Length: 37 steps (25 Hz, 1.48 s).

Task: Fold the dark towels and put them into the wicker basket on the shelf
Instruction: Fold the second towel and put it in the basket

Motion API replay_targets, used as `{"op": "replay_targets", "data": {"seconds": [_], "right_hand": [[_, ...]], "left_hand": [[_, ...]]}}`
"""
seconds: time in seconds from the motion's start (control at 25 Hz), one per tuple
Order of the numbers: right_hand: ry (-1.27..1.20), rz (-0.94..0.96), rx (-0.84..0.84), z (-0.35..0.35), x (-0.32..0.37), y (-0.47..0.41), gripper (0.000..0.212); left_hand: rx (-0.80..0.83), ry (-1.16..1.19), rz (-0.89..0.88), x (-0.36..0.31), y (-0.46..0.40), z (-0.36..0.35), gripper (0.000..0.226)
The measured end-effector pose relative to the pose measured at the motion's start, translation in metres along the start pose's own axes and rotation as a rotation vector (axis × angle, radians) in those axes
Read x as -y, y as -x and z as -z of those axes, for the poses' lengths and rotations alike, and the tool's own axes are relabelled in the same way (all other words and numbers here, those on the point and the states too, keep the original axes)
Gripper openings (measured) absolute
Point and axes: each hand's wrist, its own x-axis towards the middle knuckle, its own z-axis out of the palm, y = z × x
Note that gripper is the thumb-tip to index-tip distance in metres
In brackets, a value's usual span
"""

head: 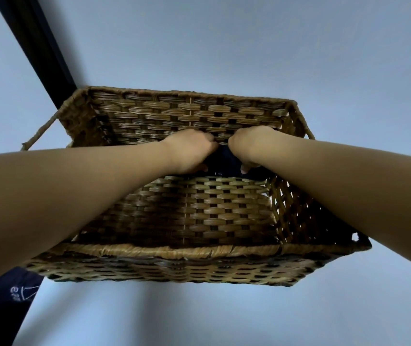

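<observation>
— Pale wall all around, and the wicker basket [199, 253] fills the middle!
— Both arms are inside. Left hand [190, 152] and right hand [250, 146] each grip the dark towel [222, 162], low against the far wall.

You've got a wicker basket [199, 253] in mixed brown, tan strands crossing darker ones in a checkered weave, with a lighter straw-coloured rim. The towel [220, 162] your hands are on is really dark, navy going on black. Wall [249, 46] behind is pale grey-blue, with a black bar [37, 48] running across it. Your sleeve [4, 300] is navy with white print.
</observation>
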Motion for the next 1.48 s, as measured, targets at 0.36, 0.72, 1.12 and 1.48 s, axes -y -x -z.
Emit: {"op": "replay_targets", "data": {"seconds": [0.36,0.72,1.12,1.48], "right_hand": [[-0.087,0.095,-0.099,0.004,0.003,0.005,0.058],[-0.195,0.159,-0.122,0.01,-0.02,0.025,0.05],[-0.324,-0.16,-0.785,0.034,-0.122,0.144,0.069],[-0.393,-0.261,-0.807,-0.047,-0.173,0.19,0.063]], "left_hand": [[0.029,0.145,-0.023,0.006,0.0,0.007,0.049],[0.165,0.161,0.033,0.001,0.002,0.04,0.046],[-0.543,0.086,0.214,-0.029,0.031,0.175,0.075],[-0.525,0.152,0.086,-0.122,-0.022,0.18,0.078]]}}
